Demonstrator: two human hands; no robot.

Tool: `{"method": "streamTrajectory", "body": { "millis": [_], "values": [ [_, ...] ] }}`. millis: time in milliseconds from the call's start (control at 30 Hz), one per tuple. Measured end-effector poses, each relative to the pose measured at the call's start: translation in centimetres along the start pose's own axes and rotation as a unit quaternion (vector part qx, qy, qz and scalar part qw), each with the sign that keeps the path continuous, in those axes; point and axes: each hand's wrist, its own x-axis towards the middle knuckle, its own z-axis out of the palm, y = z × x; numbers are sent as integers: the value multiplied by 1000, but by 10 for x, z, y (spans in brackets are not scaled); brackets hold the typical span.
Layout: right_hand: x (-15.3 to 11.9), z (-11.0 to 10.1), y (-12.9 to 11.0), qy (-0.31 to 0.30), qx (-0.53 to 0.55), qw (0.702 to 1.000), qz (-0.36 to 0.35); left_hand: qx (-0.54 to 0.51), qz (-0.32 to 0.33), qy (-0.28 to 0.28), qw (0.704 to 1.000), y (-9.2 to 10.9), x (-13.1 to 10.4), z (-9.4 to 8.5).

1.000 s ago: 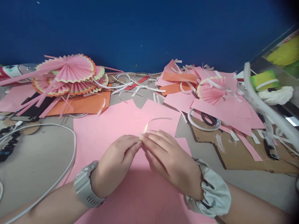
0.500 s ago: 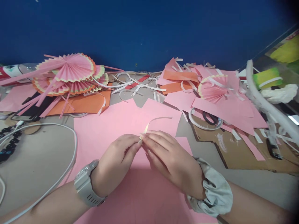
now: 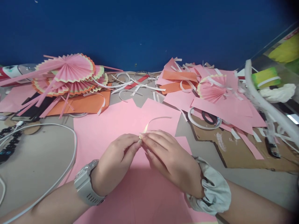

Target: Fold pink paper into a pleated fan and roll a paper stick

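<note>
My left hand (image 3: pixel 119 158) and my right hand (image 3: pixel 167 155) meet fingertip to fingertip above large pink paper (image 3: pixel 98 130). Both are closed, pinching a thin pale yellow paper strip (image 3: pixel 146 128) between thumbs and forefingers. The free end of the strip curls away from me to the right over the pink sheet. What lies inside the pinch is mostly hidden by the fingers. A grey watch (image 3: pixel 88 183) is on my left wrist, and a pale scrunchie (image 3: pixel 212 186) circles the right one.
Pleated paper fans (image 3: pixel 70 70) stand back left on orange paper (image 3: pixel 81 104). Cut paper strips (image 3: pixel 123 87) lie at the back. Pink scraps, a tape roll (image 3: pixel 192 123) and scissors (image 3: pixel 207 118) rest on or beside cardboard (image 3: pixel 233 152) at right. A white cable (image 3: pixel 74 146) crosses my left forearm.
Almost nothing differs. Both hands keep their pinch on the strip at the same place, and the view has shifted very slightly.
</note>
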Motion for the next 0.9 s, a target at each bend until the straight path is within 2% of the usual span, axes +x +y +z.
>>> {"method": "streamTrajectory", "body": {
  "millis": [367,633,900],
  "values": [
    [1,0,1,19,-1,1000,-9,6,10,1,1000,3,0,1],
    [2,-5,4,17,85,996,26,37,30,-16,999,1,-2,1],
    [-2,-4,-1,25,34,998,50,74,62,-60,994,8,-3,1]
  ]
}}
